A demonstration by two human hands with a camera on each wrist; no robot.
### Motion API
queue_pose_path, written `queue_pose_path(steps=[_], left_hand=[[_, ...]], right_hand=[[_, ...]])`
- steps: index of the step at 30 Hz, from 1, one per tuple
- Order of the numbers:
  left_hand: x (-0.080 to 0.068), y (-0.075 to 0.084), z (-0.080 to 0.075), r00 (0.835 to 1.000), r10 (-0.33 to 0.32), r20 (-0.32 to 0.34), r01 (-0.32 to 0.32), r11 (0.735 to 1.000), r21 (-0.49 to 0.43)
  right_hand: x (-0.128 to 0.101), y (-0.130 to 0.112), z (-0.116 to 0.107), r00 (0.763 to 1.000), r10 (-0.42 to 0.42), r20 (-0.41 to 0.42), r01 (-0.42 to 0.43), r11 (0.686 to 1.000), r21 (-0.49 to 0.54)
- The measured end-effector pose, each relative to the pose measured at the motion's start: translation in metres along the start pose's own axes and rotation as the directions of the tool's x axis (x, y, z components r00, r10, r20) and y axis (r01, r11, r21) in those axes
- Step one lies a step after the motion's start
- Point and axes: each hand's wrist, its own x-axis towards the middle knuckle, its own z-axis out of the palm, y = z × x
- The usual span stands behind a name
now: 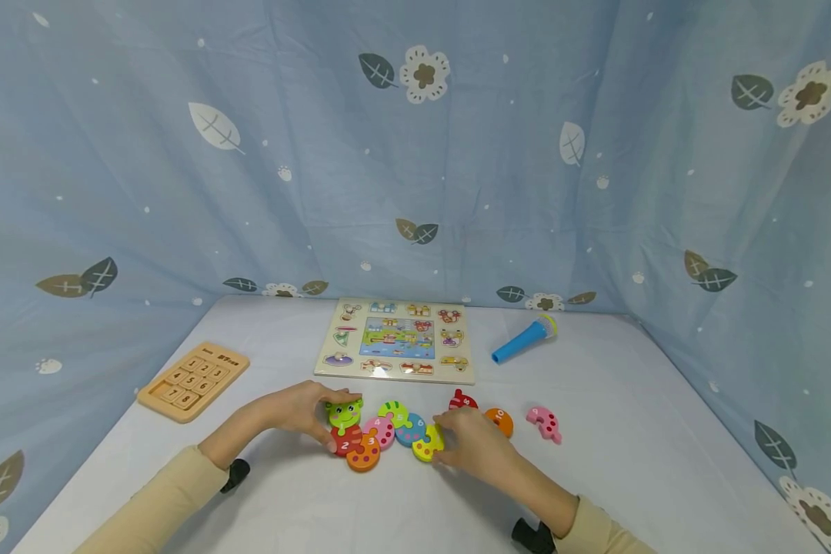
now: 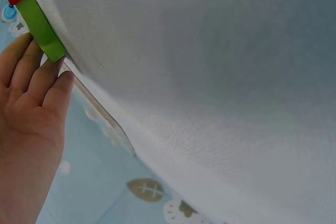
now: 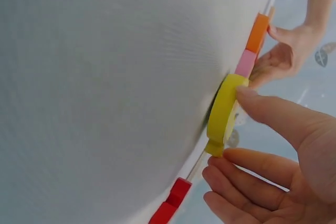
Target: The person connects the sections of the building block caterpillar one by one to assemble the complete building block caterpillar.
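A caterpillar number puzzle of joined wooden pieces winds across the table in the head view, from a green head at left to a yellow piece at right. My left hand grips the left end, its fingers at the green head's top and its thumb at the red piece numbered 2. Between thumb and fingertips, my right hand pinches the yellow piece, seen edge-on in the right wrist view. Orange, pink, green and blue pieces lie between the hands.
Loose red, orange and pink pieces lie beyond and right of my right hand. A picture peg board stands at the back, with a blue toy microphone beside it. A wooden number tray lies left; a patterned curtain surrounds the table.
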Motion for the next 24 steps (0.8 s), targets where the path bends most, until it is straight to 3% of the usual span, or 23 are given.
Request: queue_pose_path(steps=[13, 24], left_hand=[[-0.0008, 0.0026, -0.0003, 1.000, -0.002, 0.002, 0.002, 1.000, -0.004], [-0.0008, 0.0030, -0.0002, 1.000, -0.011, 0.003, 0.011, 1.000, -0.016]], right_hand=[[-0.0027, -0.0010, -0.0002, 0.999, 0.014, 0.041, -0.014, 1.000, 0.019], [-0.0040, 0.0034, -0.0008, 0.998, -0.035, 0.051, 0.035, 0.999, 0.001]])
